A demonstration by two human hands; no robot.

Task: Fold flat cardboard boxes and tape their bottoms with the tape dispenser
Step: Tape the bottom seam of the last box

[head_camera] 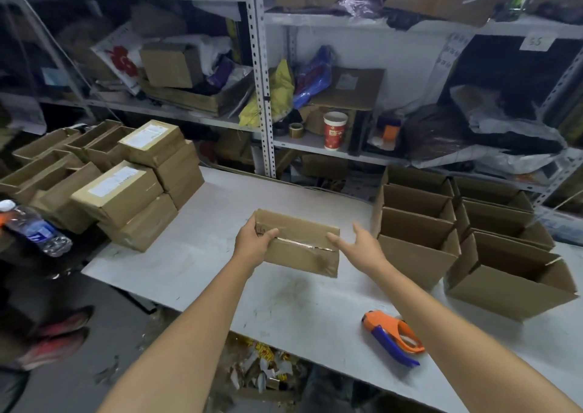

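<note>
A folded brown cardboard box [299, 245] is held above the middle of the white table [202, 255], its taped bottom seam facing me. My left hand [254, 244] grips its left end, thumb over the top face. My right hand [362, 244] is at the box's right end with fingers spread and relaxed; whether it touches the box I cannot tell. The orange and blue tape dispenser [392, 337] lies on the table near the front edge, under my right forearm.
Several open folded boxes [441, 223] stand in rows at the right of the table. Sealed labelled parcels [138, 192] and more open boxes are stacked at the left. A water bottle [34, 228] lies far left. Metal shelves [268, 97] full of clutter stand behind.
</note>
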